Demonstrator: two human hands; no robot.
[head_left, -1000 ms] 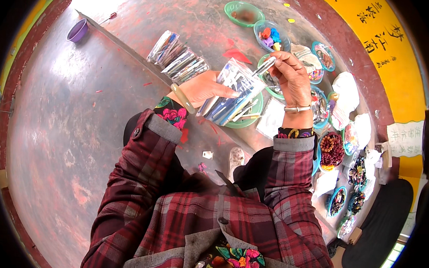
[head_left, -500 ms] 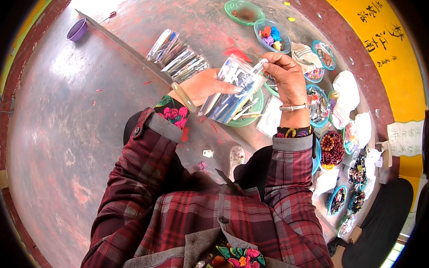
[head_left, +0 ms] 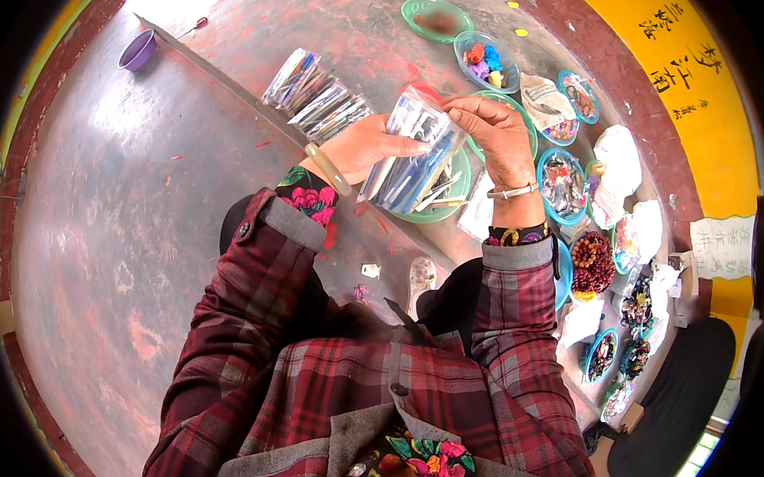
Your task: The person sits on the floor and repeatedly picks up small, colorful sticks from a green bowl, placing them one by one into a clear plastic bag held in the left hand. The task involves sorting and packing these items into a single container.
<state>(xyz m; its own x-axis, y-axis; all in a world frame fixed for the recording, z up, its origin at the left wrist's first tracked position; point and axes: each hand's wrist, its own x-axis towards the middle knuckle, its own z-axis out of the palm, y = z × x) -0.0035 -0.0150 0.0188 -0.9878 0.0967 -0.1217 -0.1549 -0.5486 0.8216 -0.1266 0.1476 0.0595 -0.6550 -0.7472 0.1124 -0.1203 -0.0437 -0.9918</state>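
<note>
You hold a stack of clear plastic packets (head_left: 414,160) just above the middle of the view, each packet showing thin blue and silvery sticks inside. Your left hand (head_left: 364,145) comes in from nine o'clock of the stack and its fingers are clenched around the stack's lower left side, thumb across the front. Your right hand (head_left: 491,133) sits at two o'clock of the stack, its fingers (head_left: 458,115) pinching the top edge of the front packet. Directly under the stack, at about five o'clock, lies a green plate (head_left: 446,203) with a few loose sticks on it. At ten o'clock of your hands, a fanned row of more clear packets (head_left: 315,97) rests on the bench (head_left: 147,230), a worn reddish-grey surface. Farther out at ten o'clock, near the bench edge, stands a small purple bowl (head_left: 138,51). From twelve o'clock round to four o'clock a curve of small bowls follows the bench rim: a green bowl (head_left: 436,17) at the top, a bowl of coloured beads (head_left: 485,61) just beside it, a blue-rimmed bowl (head_left: 561,182) at three o'clock of your right hand, and a bowl of dark red beads (head_left: 593,263) at four o'clock. White plastic bags (head_left: 620,158) lie beside these bowls.
</note>
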